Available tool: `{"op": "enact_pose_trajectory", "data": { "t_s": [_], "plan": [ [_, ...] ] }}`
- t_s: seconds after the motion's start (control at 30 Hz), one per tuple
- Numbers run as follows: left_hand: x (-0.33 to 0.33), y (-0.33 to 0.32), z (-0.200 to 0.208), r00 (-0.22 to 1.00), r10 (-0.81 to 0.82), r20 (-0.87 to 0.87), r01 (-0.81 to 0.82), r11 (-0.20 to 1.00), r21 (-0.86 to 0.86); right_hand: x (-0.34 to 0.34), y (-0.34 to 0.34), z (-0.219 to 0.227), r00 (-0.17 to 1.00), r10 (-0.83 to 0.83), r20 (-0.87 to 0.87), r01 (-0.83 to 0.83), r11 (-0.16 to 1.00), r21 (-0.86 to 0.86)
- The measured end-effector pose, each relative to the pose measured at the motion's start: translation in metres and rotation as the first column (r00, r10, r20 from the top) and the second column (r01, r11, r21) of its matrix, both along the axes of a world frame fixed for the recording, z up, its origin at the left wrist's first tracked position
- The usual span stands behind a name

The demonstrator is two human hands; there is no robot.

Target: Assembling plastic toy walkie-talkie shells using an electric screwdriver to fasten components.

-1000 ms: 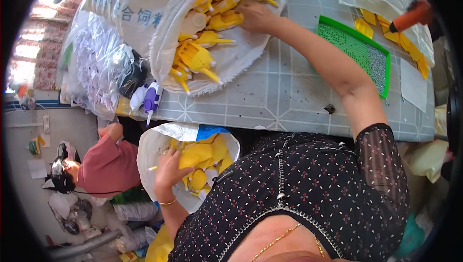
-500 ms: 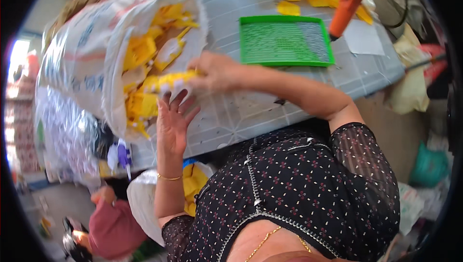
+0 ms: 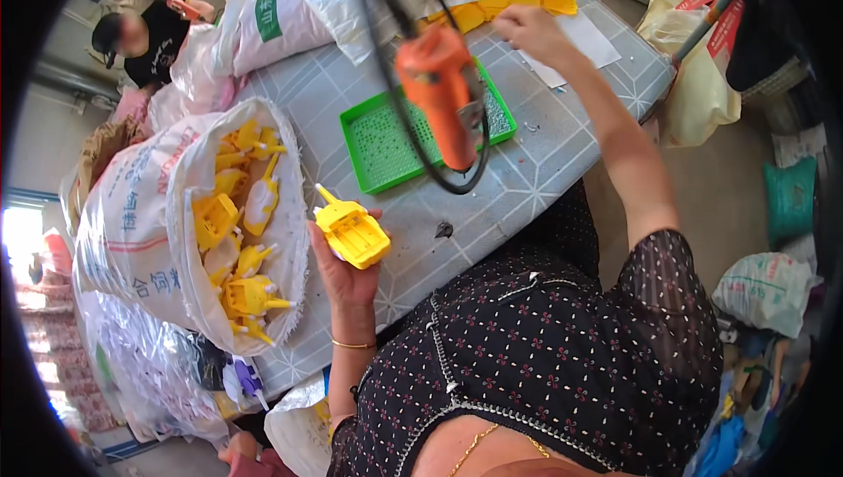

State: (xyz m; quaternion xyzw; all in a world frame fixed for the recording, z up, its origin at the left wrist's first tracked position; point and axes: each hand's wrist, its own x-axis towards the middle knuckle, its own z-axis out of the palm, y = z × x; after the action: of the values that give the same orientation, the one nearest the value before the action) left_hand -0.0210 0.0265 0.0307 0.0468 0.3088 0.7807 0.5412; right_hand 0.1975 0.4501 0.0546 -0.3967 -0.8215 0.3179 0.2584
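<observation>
My left hand (image 3: 353, 285) holds a yellow plastic toy housing (image 3: 360, 238), its hollow rectangular compartment facing up and a thin spout pointing away. My right hand (image 3: 534, 35) is stretched to the far side of the table, fingers curled beside flat yellow plastic pieces (image 3: 474, 13); whatever its fingertips hold is hidden. Between my hands hangs an orange electric screwdriver (image 3: 435, 82) with a looping black cable, slightly blurred. Behind it lies a green tray (image 3: 358, 154) of small screws, partly covered by the tool.
A white woven sack (image 3: 132, 213) lies open on the left, full of similar yellow housings (image 3: 213, 219). A white sheet (image 3: 590, 40) rests by the flat pieces. Purple-and-white parts (image 3: 244, 380) sit at the table's near left edge. Another person (image 3: 162, 38) is at the far left.
The yellow housing has passed from my right hand to my left. My right hand has swung from the sack to the far yellow pieces. The view has shifted, and the screwdriver now hangs over the tray.
</observation>
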Motion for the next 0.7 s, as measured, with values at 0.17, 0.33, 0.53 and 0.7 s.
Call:
{"op": "enact_pose_trajectory", "data": {
  "t_s": [0.17, 0.33, 0.53, 0.7],
  "plan": [
    [0.025, 0.016, 0.004, 1.000, 0.002, -0.013, -0.003, 0.998, -0.062, -0.090, 0.046, -0.051, 0.835, -0.268, 0.480, 0.195, 0.961, 0.197],
    [0.017, 0.008, -0.007, 0.997, 0.037, -0.065, -0.041, 0.997, -0.067, -0.130, 0.028, -0.047, 0.875, 0.006, 0.484, -0.038, 0.998, 0.056],
    [0.011, 0.008, -0.016, 0.989, 0.106, -0.100, -0.124, 0.974, -0.192, -0.119, 0.089, -0.049, 0.977, -0.066, -0.205, 0.081, 0.995, 0.062],
    [0.011, 0.007, -0.024, 0.994, 0.057, -0.093, -0.073, 0.981, -0.179, -0.157, 0.119, -0.022, 0.982, -0.097, -0.161, 0.163, 0.863, 0.478]
  ]
}}
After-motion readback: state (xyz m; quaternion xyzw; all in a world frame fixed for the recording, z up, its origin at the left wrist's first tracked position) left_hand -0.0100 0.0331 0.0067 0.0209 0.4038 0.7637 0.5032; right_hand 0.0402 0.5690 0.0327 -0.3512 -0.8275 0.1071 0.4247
